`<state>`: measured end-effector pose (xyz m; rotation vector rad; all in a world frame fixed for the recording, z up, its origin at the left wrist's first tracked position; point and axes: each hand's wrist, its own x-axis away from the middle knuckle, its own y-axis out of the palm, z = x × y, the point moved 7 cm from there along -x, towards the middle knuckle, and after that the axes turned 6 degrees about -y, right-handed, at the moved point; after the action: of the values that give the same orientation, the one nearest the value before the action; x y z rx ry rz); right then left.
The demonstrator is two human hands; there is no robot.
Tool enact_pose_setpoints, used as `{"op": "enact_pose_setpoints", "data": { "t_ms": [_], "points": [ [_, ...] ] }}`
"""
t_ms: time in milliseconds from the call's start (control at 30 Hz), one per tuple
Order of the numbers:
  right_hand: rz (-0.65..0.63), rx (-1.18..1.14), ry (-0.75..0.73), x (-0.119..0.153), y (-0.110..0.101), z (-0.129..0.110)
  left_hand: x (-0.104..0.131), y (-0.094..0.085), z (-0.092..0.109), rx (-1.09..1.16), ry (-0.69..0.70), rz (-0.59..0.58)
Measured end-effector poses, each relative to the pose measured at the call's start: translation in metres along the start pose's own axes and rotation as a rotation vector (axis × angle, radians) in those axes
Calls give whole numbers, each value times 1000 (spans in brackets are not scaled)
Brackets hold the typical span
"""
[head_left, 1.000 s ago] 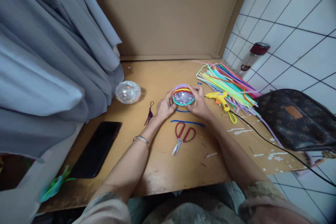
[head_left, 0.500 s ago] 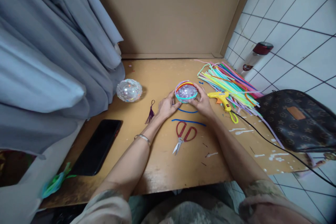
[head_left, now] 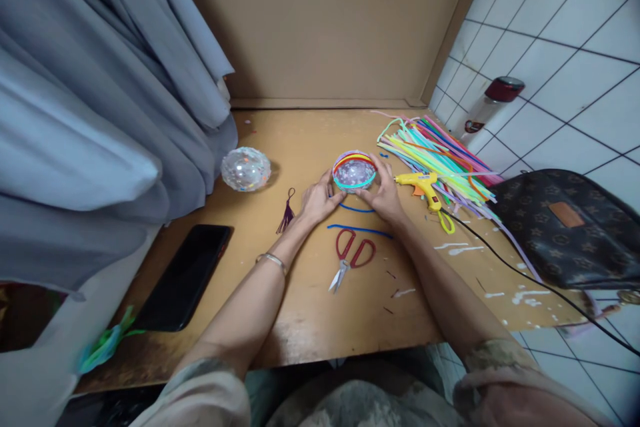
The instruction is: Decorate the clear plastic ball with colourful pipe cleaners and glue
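A clear round bowl-like piece (head_left: 355, 175) with red, yellow, purple and turquoise strips around its rim rests on the wooden table. My left hand (head_left: 319, 202) grips its left side, and my right hand (head_left: 385, 193) holds the right side, thumbs at the near edge. Just below it lies a curved blue strip (head_left: 357, 209), and nearer me a second, straighter blue strip (head_left: 360, 231). Red-handled scissors (head_left: 349, 257) lie below that, blades toward me. Left of my left hand is a dark purple tassel (head_left: 287, 215).
Another clear ball (head_left: 245, 169) sits at the left, above a black phone (head_left: 185, 278). On the right are a yellow glue gun (head_left: 423, 187) with its cord, a pile of coloured pipe cleaners (head_left: 440, 157), a bottle (head_left: 493, 105) and a patterned bag (head_left: 570, 233). A grey curtain (head_left: 110, 80) hangs left.
The clear piece is tilted slightly differently, with more of its red and yellow strips showing. Both hands stay around it; the whole view has shifted slightly.
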<state>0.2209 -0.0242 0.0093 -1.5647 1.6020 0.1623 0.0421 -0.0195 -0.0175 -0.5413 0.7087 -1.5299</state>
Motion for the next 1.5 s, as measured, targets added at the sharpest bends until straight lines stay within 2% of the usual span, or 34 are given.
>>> {"op": "enact_pose_setpoints", "data": {
  "t_ms": [333,633,1100,1200,1400,1433,1500],
  "points": [
    [-3,32,9,0,0,8,-4,3,-8,106,88,62],
    [-11,-13,47,0,-3,9,-4,2,-9,101,65,62],
    [43,-20,66,2,-7,7,-6,3,-12,156,58,66],
    [87,-1,60,3,-13,2,-6,3,-13,199,57,65],
    [292,138,-11,6,-32,-23,-3,0,-13,293,37,59],
    [300,158,-38,6,-33,-29,-2,-1,-12,301,31,65],
    [234,200,-92,5,-27,-42,2,-5,-12,317,23,83]
  ]
}}
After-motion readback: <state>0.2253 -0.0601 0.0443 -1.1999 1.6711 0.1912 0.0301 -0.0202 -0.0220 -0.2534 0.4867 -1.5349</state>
